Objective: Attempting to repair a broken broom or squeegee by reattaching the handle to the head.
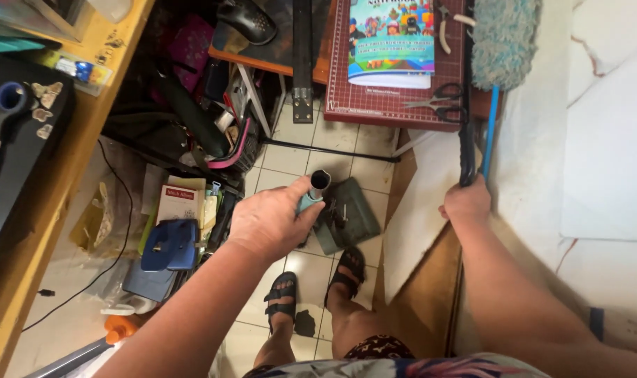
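Note:
My left hand grips a hollow grey tube with a teal sleeve, its open end pointing up, held above the tiled floor. My right hand is wrapped around the lower end of a black pole that runs up beside a thin blue handle. That blue handle leads to a fluffy teal duster head at the top. Beneath the tube a dark green flat metal piece lies on the floor. My sandalled feet stand just below it.
A dark red cutting mat holds a colourful book and black scissors. A wooden bench runs down the left. Clutter fills the floor left of me: a blue hole punch, booklets, black bags. White boards lean at right.

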